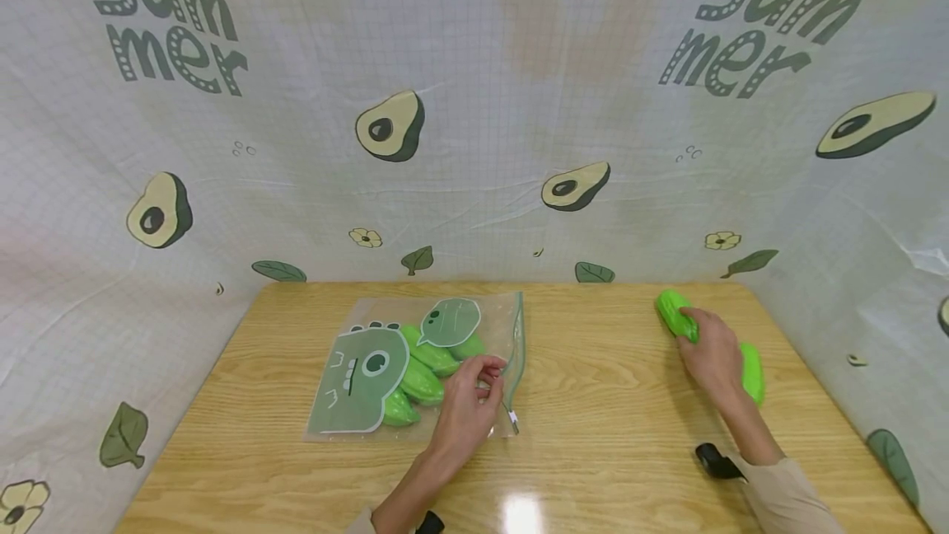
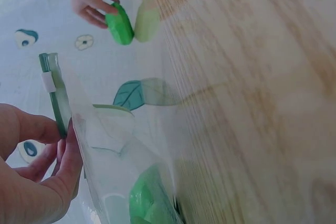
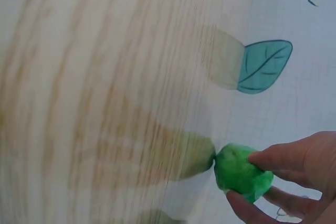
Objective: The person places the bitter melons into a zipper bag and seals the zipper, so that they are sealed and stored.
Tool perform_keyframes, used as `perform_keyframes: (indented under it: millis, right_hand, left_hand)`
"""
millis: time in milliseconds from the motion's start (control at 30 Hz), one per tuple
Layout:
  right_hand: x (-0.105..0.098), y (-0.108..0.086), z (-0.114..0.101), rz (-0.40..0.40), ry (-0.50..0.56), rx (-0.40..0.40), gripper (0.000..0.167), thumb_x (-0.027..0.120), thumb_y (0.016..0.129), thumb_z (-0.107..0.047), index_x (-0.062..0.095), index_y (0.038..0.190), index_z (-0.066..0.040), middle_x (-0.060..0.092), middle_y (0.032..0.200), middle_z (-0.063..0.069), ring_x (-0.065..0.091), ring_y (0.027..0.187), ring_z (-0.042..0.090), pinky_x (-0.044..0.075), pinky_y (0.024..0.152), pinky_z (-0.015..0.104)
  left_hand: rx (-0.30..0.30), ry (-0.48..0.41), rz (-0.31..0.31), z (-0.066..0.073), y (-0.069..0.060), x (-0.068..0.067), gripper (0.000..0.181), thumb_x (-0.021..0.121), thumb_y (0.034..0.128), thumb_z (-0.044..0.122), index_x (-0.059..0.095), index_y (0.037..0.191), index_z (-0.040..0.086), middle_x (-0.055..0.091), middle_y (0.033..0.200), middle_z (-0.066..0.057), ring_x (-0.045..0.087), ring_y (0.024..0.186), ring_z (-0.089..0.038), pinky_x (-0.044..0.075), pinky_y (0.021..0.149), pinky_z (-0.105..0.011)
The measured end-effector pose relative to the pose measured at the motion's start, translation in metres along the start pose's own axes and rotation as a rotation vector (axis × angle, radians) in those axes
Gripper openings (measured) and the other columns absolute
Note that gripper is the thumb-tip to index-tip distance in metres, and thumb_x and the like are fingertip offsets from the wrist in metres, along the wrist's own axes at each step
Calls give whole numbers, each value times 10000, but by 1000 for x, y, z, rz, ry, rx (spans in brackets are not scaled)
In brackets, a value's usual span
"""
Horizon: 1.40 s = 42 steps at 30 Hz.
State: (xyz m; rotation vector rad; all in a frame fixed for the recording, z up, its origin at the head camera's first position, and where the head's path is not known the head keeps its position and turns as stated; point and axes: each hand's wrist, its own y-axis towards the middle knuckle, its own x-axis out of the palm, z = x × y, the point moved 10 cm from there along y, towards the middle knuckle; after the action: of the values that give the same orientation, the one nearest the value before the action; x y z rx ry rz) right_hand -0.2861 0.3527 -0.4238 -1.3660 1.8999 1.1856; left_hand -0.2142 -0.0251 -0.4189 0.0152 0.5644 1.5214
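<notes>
A clear zip bag (image 1: 337,398) with a green dinosaur print lies at the left middle of the table in the head view, several bright green toy cucumbers (image 1: 420,383) inside. My left hand (image 1: 467,406) pinches the bag's edge by the green zip strip (image 2: 56,109); the white slider (image 2: 48,81) shows beyond the fingertips. Far to the right, my right hand (image 1: 712,357) grips a loose green toy cucumber (image 3: 239,171) between thumb and fingers, at or near the tabletop. Just right of that hand lies another green toy cucumber (image 1: 752,373), partly hidden by the hand.
The wooden table (image 1: 593,402) is backed and flanked by a pale cloth (image 1: 474,221) printed with avocados and leaves. Bare wood lies between the bag and the right hand. A black strap (image 1: 715,461) sits at the right wrist.
</notes>
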Motion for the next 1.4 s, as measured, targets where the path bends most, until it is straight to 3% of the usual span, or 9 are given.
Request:
perform_keyframes:
  millis: [100,467,600,733,900,1033,1233,1400]
  right_hand:
    - [-1,0,0,6,17,-4,432,684,866,71,605,1289,115,558,1285,408,520,1163,610,466,845,720]
    - [0,0,0,-22,86,-15,429,745,882,27,623,1282,122,604,1244,393,633,1006,572,542,761,658]
    - [1,0,2,-35,99,-3,431,745,886,11,627,1288,113,603,1248,394,646,1003,566,574,641,479]
    - [2,-1,7,-61,128,21,446,739,899,-3,615,1313,104,570,1293,406,649,1018,563,503,565,288]
    - [3,-2,11,-81,163,45,465,748,901,-15,606,1329,100,541,1321,421,657,1020,554,554,583,288]
    - [3,-2,10,-83,173,47,468,758,901,-39,615,1329,86,549,1318,414,661,1023,545,523,582,226]
    - [3,-4,2,-105,197,39,475,760,916,-71,613,1348,62,555,1347,379,653,1051,544,594,634,331]
    - [4,-5,-4,-130,232,46,494,759,930,-99,597,1372,54,536,1381,369,634,1095,544,518,609,180]
  left_hand:
    - [-2,8,1,0,0,0,182,641,918,-104,679,1065,-5,650,983,-94,652,873,-210,601,722,-263]
    - [-3,14,-3,-1,0,0,170,644,924,-97,680,1067,-11,649,980,-106,653,873,-217,600,718,-263]
    - [-1,14,-4,-1,1,0,170,646,924,-96,682,1065,-10,651,979,-104,654,871,-220,600,717,-262]
    - [1,22,-4,-1,1,-1,158,654,928,-80,684,1063,-2,651,974,-92,653,867,-215,598,711,-261]
    - [1,24,-6,-1,1,0,148,657,932,-72,684,1060,-4,648,969,-91,650,865,-216,597,707,-262]
    - [2,20,-4,-1,0,0,150,654,929,-80,682,1059,-10,644,966,-93,651,861,-217,597,705,-260]
    - [10,22,-2,-1,0,0,163,652,921,-94,683,1057,-11,645,965,-95,654,855,-213,596,696,-256]
    - [15,23,-3,-1,-1,1,151,653,927,-82,682,1057,-10,645,966,-93,653,854,-213,596,693,-257]
